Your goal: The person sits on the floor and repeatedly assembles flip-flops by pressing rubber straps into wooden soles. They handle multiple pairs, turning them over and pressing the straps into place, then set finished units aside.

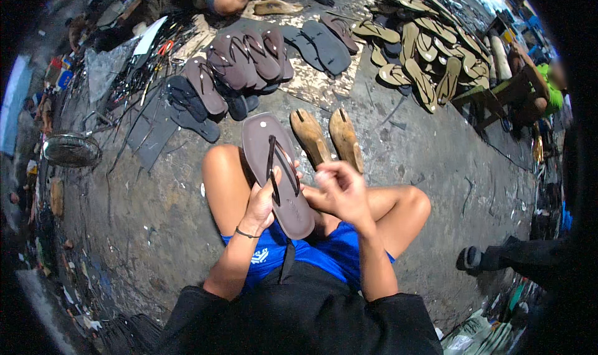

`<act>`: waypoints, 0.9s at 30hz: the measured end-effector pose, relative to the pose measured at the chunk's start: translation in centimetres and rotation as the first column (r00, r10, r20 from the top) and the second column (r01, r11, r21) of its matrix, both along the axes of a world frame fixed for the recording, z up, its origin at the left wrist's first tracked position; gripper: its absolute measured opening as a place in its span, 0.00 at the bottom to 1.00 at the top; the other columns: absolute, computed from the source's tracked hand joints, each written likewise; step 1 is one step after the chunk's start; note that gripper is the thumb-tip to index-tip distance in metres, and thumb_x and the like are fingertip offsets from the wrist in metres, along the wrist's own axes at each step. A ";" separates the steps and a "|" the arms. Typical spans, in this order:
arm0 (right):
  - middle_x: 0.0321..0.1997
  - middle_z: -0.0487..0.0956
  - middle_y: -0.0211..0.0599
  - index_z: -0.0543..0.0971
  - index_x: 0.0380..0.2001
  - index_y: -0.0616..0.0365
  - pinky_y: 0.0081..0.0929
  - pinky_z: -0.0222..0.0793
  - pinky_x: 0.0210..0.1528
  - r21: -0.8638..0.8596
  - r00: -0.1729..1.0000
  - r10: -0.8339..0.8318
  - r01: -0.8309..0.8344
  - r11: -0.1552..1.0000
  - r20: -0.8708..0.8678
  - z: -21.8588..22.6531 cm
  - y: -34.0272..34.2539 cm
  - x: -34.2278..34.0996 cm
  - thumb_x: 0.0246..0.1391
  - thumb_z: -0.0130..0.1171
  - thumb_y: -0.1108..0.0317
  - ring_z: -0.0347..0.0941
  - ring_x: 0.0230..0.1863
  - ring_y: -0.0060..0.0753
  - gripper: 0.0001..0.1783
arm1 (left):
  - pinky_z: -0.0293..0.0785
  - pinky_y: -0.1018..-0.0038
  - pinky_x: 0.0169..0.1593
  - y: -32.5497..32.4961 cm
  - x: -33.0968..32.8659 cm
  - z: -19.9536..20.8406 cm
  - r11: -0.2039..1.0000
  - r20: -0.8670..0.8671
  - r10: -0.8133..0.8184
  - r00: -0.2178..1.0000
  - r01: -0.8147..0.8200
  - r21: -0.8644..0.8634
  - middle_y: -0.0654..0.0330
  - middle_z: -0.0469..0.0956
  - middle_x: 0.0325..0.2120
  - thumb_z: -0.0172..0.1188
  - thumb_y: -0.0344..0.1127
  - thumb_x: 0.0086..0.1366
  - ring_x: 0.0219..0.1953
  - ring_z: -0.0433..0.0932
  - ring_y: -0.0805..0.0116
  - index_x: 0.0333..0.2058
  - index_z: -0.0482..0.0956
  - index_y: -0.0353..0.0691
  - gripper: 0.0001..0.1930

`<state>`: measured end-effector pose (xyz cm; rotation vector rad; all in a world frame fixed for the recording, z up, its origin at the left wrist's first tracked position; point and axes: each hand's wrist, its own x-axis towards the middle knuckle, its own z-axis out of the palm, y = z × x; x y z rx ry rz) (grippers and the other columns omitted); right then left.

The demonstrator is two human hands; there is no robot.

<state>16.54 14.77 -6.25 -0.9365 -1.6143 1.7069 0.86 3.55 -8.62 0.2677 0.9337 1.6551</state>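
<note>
My left hand (260, 207) is closed around the middle of a brown flip-flop (293, 213), its thumb by the dark thong strap (271, 162). The sole is tilted up over my lap, toe end pointing away, with a small pale dot near the toe. To its right my right hand (344, 190) is raised, apart from the flip-flop, with curled fingers; whatever they may hold is hidden. Just beyond that hand, two wooden shoe lasts (308, 134) lie side by side on the floor, each with a slit at the toe.
Ahead lie several brown flip-flops (204, 84), black flip-flops (187, 106) and dark soles (330, 47). A pile of olive flip-flops (423, 84) is at the far right. A fan (71, 149) stands left. One person in green (551, 90) sits right; a dark-clothed leg (498, 257) extends nearer.
</note>
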 end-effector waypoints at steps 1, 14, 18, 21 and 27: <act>0.26 0.78 0.40 0.77 0.40 0.65 0.29 0.72 0.30 0.065 0.997 0.073 -0.074 0.995 0.028 1.5 -1.5 -0.5 0.55 0.66 0.65 0.75 0.24 0.36 0.15 | 0.77 0.62 0.54 0.2 0.1 -0.3 1.000 -0.061 0.005 0.998 -0.005 -0.006 0.54 0.72 0.56 0.55 0.50 0.70 0.50 0.77 0.60 0.62 0.64 0.40 0.28; 0.39 0.82 0.45 0.73 0.48 0.65 0.32 0.78 0.40 0.086 0.975 0.148 -0.164 0.983 0.164 1.1 -2.1 -0.7 0.61 0.60 0.62 0.81 0.43 0.36 0.19 | 0.76 0.73 0.49 0.7 0.7 -0.3 0.998 -0.294 0.052 0.954 -0.060 -0.016 0.60 0.78 0.46 0.57 0.38 0.70 0.44 0.77 0.72 0.61 0.68 0.39 0.23; 0.50 0.76 0.47 0.69 0.56 0.68 0.36 0.70 0.54 0.179 0.988 0.149 -0.152 0.972 0.031 1.0 -3.6 -0.8 0.57 0.65 0.66 0.75 0.51 0.40 0.28 | 0.75 0.70 0.55 1.2 -0.9 1.3 0.987 -0.118 0.103 0.988 -0.086 0.138 0.53 0.76 0.54 0.57 0.48 0.69 0.50 0.77 0.68 0.60 0.67 0.35 0.28; 0.50 0.75 0.51 0.73 0.52 0.65 0.38 0.73 0.52 0.502 0.998 0.060 -0.056 0.863 0.009 2.3 -4.3 -1.0 0.48 0.68 0.74 0.76 0.49 0.49 0.26 | 0.72 0.63 0.58 0.1 -0.2 -0.3 0.941 -0.099 0.307 0.947 -0.286 0.183 0.53 0.74 0.56 0.52 0.54 0.69 0.55 0.74 0.62 0.61 0.66 0.37 0.30; 0.48 0.76 0.42 0.77 0.50 0.56 0.47 0.74 0.54 0.899 0.975 0.086 0.152 0.410 -0.204 1.9 -2.4 -1.4 0.45 0.64 0.75 0.75 0.52 0.46 0.24 | 0.70 0.58 0.59 -5.8 2.3 -3.4 0.974 -0.374 0.227 0.899 -0.202 0.106 0.55 0.75 0.53 0.53 0.48 0.68 0.56 0.73 0.58 0.56 0.71 0.37 0.24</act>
